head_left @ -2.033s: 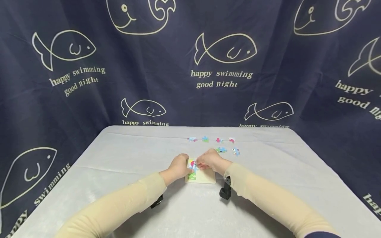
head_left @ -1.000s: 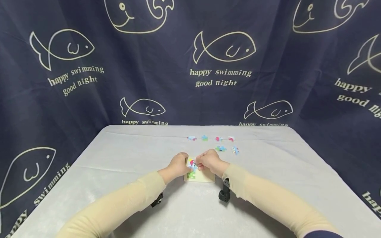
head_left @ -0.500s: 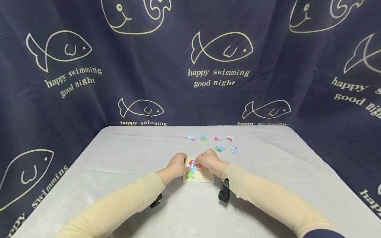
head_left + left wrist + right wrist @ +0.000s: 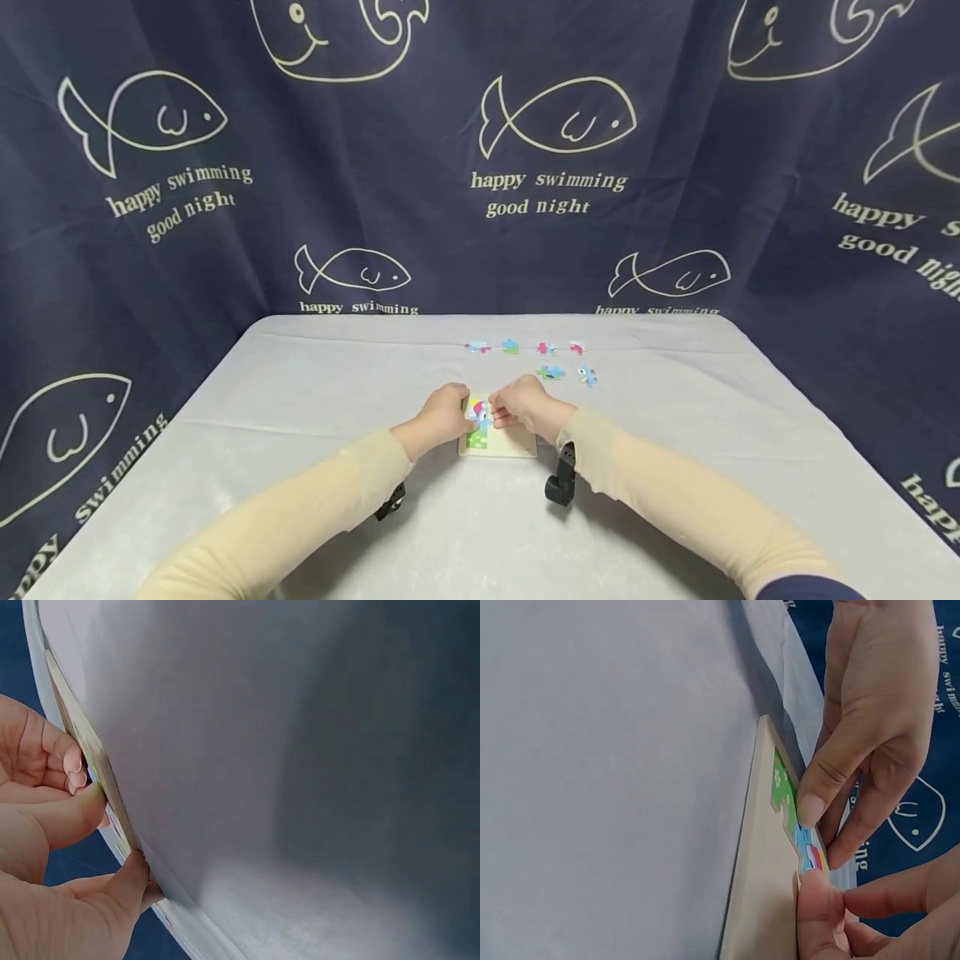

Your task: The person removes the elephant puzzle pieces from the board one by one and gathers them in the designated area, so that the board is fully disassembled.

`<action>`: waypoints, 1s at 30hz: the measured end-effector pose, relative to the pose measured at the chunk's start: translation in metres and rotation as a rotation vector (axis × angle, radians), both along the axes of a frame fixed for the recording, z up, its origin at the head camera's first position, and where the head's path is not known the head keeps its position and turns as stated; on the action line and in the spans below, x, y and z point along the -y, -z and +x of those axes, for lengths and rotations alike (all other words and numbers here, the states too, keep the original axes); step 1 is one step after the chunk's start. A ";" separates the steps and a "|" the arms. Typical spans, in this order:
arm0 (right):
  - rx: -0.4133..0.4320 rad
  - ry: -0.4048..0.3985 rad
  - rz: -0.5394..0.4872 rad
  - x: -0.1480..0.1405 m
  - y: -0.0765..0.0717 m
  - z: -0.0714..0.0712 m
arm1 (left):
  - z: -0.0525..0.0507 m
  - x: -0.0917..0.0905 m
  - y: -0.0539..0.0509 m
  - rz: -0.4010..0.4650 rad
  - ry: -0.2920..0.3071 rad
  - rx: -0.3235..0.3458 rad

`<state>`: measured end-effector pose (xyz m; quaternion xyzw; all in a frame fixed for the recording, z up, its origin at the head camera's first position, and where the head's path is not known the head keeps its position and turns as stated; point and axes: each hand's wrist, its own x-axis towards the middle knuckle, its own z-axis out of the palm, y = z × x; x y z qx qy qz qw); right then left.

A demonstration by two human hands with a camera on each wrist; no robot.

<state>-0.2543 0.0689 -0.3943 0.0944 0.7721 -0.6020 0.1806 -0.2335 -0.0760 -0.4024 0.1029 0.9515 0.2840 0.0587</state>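
Note:
In the head view a pale wooden puzzle board (image 4: 513,448) lies on the table, its left part covered by joined picture pieces (image 4: 477,438) in green, blue, pink and yellow. My left hand (image 4: 442,412) grips the board's left side; in the right wrist view its thumb (image 4: 812,810) presses the pieces and its other fingers lie along the outer edge. My right hand (image 4: 531,407) pinches a puzzle piece at the right side of the joined pieces. Fingers hide most of that piece. The bare wood of the board (image 4: 759,892) shows beside it.
Beyond the board lie several loose puzzle pieces: a blue-green one (image 4: 551,373) and one with an eye (image 4: 587,377) nearer, a row including a green-blue piece (image 4: 510,346) farther back. A grey-white cloth covers the table (image 4: 300,375). A dark fish-print curtain (image 4: 420,167) hangs behind.
Both hands stay at the board with only slight finger movement at the joined pieces. The whole head view has shifted slightly; the loose pieces keep their layout.

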 end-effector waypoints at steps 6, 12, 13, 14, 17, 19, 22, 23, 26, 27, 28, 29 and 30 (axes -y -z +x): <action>-0.015 0.002 0.010 0.001 0.000 -0.001 | -0.001 -0.001 -0.003 -0.021 -0.007 -0.003; -0.063 -0.022 0.034 0.003 -0.001 0.002 | 0.000 -0.002 -0.004 -0.029 -0.024 0.004; -0.068 -0.024 0.038 0.003 -0.001 0.003 | 0.000 -0.002 -0.004 -0.029 -0.025 0.002; -0.072 -0.024 0.040 0.003 -0.001 0.003 | 0.000 -0.002 -0.003 -0.026 -0.027 0.001; -0.079 -0.016 0.034 0.003 -0.003 0.002 | -0.001 -0.001 -0.003 -0.021 -0.028 -0.006; -0.081 -0.009 0.026 0.003 -0.004 0.002 | -0.001 -0.001 -0.004 -0.015 -0.030 -0.004; -0.087 0.012 0.018 0.004 -0.003 0.001 | 0.000 -0.001 -0.004 -0.010 -0.026 -0.006; -0.087 0.019 0.013 0.004 -0.003 0.001 | 0.000 -0.001 -0.004 -0.010 -0.024 -0.007; -0.081 0.037 -0.005 0.005 -0.001 0.001 | 0.001 -0.002 -0.004 -0.004 -0.022 -0.007; -0.076 0.039 -0.015 0.006 0.000 0.000 | 0.001 -0.002 -0.004 -0.004 -0.021 -0.008; -0.070 0.042 -0.023 0.006 0.000 0.000 | 0.001 -0.002 -0.004 -0.005 -0.020 -0.009; -0.065 0.044 -0.034 0.006 0.000 0.000 | 0.001 -0.003 -0.004 -0.005 -0.020 -0.007; -0.059 0.044 -0.045 0.006 0.000 0.000 | 0.001 -0.003 -0.004 -0.006 -0.020 -0.006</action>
